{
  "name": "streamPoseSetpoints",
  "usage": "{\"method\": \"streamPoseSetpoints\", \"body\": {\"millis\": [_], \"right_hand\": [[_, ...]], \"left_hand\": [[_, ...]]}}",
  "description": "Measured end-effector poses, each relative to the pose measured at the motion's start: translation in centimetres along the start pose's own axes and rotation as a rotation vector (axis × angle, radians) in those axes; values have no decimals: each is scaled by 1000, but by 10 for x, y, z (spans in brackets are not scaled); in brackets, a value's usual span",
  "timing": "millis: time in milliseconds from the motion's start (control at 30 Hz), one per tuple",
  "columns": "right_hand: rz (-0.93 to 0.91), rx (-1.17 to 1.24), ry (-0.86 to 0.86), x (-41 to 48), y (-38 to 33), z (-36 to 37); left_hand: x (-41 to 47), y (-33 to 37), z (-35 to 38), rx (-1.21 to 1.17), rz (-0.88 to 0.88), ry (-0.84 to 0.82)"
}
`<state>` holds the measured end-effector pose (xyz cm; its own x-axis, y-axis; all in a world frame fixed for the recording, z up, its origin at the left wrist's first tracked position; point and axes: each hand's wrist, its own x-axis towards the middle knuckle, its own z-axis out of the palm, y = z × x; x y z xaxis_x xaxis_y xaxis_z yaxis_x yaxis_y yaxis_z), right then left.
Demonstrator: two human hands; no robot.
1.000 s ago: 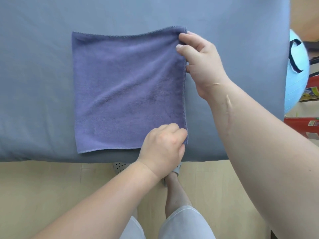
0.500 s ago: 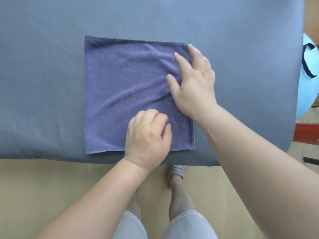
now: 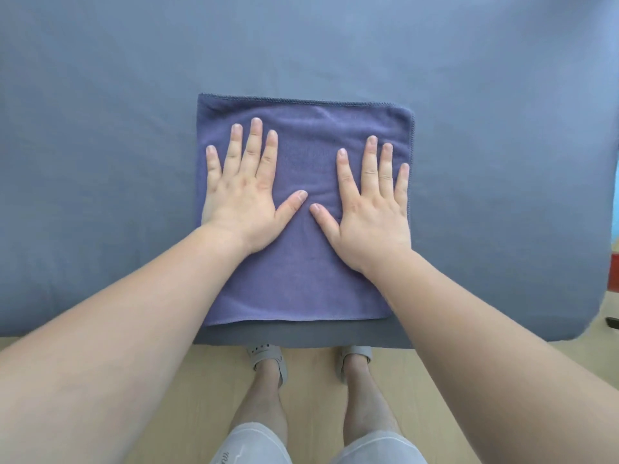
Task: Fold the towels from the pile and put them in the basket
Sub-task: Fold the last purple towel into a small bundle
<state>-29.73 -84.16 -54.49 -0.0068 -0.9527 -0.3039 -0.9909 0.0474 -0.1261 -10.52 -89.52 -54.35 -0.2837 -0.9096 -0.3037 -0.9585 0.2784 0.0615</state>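
Note:
A purple-blue towel (image 3: 303, 276) lies folded into a rough square near the front edge of the grey-blue table. My left hand (image 3: 246, 192) rests flat on its left half, palm down, fingers spread. My right hand (image 3: 370, 202) lies flat on its right half in the same way. Neither hand grips anything. The towel pile and the basket are out of view.
The grey-blue cloth-covered table (image 3: 100, 162) fills most of the view; its front edge runs just below the towel. Beneath it are a wooden floor (image 3: 207, 396) and my legs in sandals. A red object (image 3: 614, 271) shows at the right border.
Both hands let go of the towel's right edge and moved onto its top. The left hand opened from a fist and slid left; now both lie flat and spread.

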Motion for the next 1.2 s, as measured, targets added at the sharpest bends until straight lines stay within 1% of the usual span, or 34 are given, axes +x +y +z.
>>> {"method": "streamPoseSetpoints", "body": {"millis": [200,400,467,533,600,633,667,733,867,967,1067,1200], "right_hand": [[7,-47,17,54,9,-19],[17,-49,7,57,10,-21],[16,-26,29,61,11,-22],[-1,33,134,73,14,-25],[-47,64,297,92,17,-32],[-61,56,349,101,20,-38],[-63,42,344,109,21,-45],[-70,2,244,119,24,-58],[-106,-74,112,131,31,-73],[-126,-123,75,136,30,-76],[-150,-152,120,134,30,-73],[-116,-93,263,143,30,-85]], "left_hand": [[33,-12,-10,45,-2,13],[50,-25,-16,-1,-3,32],[54,-29,-17,-6,11,37],[58,-32,-21,-17,17,69],[67,-33,-30,-16,16,152],[71,-34,-35,3,22,195],[77,-35,-40,29,29,227],[85,-36,-48,61,24,248],[94,-36,-59,13,-53,181],[103,-36,-68,42,-63,131],[106,-36,-70,45,-39,148],[112,-37,-82,23,-23,308]]}}
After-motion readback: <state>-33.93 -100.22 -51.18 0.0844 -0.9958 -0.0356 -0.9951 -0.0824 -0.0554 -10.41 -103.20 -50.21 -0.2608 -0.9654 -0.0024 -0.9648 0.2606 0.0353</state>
